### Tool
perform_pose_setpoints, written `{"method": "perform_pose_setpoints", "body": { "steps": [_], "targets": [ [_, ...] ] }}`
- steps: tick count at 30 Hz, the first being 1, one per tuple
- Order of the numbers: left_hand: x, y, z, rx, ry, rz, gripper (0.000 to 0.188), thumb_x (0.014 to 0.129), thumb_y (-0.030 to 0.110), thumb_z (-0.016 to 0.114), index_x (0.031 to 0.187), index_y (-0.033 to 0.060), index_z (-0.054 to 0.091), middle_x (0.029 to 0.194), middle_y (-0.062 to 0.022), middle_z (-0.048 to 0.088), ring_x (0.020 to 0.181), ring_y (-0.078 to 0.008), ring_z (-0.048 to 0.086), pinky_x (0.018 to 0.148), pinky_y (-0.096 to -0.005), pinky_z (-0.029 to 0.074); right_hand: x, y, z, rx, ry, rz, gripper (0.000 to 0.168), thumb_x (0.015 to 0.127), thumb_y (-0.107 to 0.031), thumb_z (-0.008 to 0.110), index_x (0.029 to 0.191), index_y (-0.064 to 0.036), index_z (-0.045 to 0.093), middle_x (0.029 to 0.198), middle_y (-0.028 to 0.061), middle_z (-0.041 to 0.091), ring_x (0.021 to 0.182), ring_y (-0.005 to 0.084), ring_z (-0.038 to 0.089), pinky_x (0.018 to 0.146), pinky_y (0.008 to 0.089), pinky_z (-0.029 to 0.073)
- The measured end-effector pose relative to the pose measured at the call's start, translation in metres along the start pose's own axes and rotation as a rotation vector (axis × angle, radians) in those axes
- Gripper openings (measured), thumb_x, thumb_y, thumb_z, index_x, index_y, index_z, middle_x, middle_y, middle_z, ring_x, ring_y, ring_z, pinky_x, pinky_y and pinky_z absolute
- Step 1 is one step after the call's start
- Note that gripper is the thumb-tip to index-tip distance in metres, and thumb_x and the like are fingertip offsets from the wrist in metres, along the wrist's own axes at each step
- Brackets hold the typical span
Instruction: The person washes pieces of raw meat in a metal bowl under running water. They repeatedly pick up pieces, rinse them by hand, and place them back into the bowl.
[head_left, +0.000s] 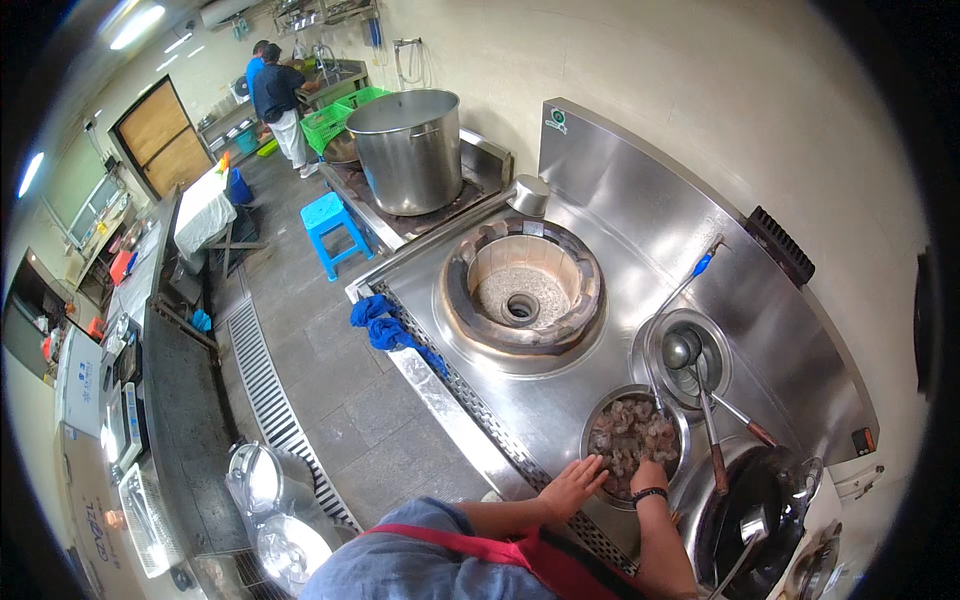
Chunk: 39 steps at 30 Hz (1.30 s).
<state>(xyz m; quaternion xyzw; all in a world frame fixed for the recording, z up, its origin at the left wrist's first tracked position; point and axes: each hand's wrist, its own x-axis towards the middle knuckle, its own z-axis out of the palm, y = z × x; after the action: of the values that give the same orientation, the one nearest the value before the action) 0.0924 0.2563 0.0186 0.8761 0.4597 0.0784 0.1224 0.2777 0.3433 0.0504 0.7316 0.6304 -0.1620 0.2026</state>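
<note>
A round metal bowl (683, 442) on the steel range top holds a heap of small greyish-brown raw pieces (630, 431), possibly shrimp. My left hand (576, 487) lies flat with fingers apart at the bowl's near left rim. My right hand (649, 477), with a dark beaded band on the wrist, reaches into the bowl among the pieces; its fingertips are hidden there. A thin water pipe with a blue joint (703, 264) comes down from the back panel to the bowl. Just behind the bowl, ladles (681, 349) rest in a metal basin (724, 352).
An uncovered wok burner (523, 292) stands ahead, with a blue cloth (386, 330) on the range edge. Right of me is a black wok (757, 510) with a ladle. Farther off are a large stockpot (409, 157), a blue stool (330, 225) and two people (277, 97) at a sink.
</note>
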Motion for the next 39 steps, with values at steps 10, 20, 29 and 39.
{"method": "perform_pose_setpoints", "body": {
  "steps": [10,20,29,39],
  "targets": [
    [0.012,0.004,0.007,0.039,-0.048,0.034,0.066,0.084,0.015,0.046,0.144,0.0025,0.020,0.149,-0.0231,0.015,0.139,-0.0369,0.015,0.112,-0.0461,0.015,-0.047,0.048,0.055,0.165,-0.005,-0.239,0.025,0.081,-0.013,0.046,0.094,-0.003,0.064,0.097,0.0228,0.063,0.091,0.0379,0.061,0.081,0.0462,0.049],
    [0.015,0.008,0.019,-0.052,0.047,0.025,0.068,0.080,0.011,0.049,0.143,0.0056,0.025,0.148,-0.0232,0.018,0.138,-0.0368,0.017,0.111,-0.0480,0.016,-0.013,-0.009,0.016,0.251,0.063,-0.072,0.036,0.088,-0.011,0.044,0.122,-0.002,0.052,0.105,0.0227,0.061,0.096,0.0349,0.060,0.079,0.0426,0.052],
    [0.013,0.006,0.012,-0.055,0.033,0.004,0.064,0.082,0.011,0.048,0.142,0.0055,0.027,0.148,-0.0229,0.020,0.138,-0.0363,0.019,0.111,-0.0477,0.017,-0.014,0.035,0.012,0.120,0.004,-0.037,0.029,0.092,-0.010,0.041,0.109,0.005,0.058,0.100,0.0203,0.064,0.086,0.0310,0.064,0.073,0.0410,0.054],
    [0.014,0.006,0.014,-0.050,0.033,0.012,0.063,0.084,0.011,0.044,0.144,0.0051,0.024,0.150,-0.0223,0.016,0.140,-0.0354,0.015,0.112,-0.0460,0.014,-0.037,0.012,0.027,0.230,-0.096,-0.202,0.025,0.086,-0.007,0.048,0.107,0.000,0.061,0.103,0.0215,0.063,0.095,0.0342,0.061,0.082,0.0432,0.051]
  ]
}}
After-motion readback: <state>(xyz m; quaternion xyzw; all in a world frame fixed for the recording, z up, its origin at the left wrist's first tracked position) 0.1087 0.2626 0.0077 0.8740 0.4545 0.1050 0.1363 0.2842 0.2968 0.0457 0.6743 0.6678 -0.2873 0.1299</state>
